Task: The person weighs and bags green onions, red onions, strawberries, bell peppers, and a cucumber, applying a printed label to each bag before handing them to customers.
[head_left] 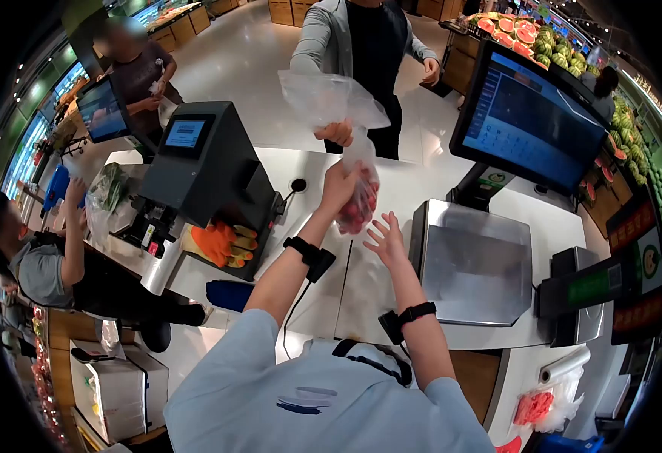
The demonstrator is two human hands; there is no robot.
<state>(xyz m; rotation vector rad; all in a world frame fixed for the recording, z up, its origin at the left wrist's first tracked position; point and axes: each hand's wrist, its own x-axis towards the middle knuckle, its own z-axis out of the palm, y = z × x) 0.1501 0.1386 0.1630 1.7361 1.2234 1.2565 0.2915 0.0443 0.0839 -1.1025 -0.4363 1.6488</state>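
A clear plastic bag of red fruit hangs over the white counter. My left hand is closed around the side of it, below its neck. Another person's hand, from across the counter, grips the upper part of the bag, where the loose plastic flares out. My right hand is held open with spread fingers, just right of the bag's bottom, and holds nothing. The exact kind of fruit is hard to make out through the plastic.
A metal weighing scale and a touch screen stand at the right. On the left are a dark label printer, orange gloves and bagged greens. A co-worker stands further left.
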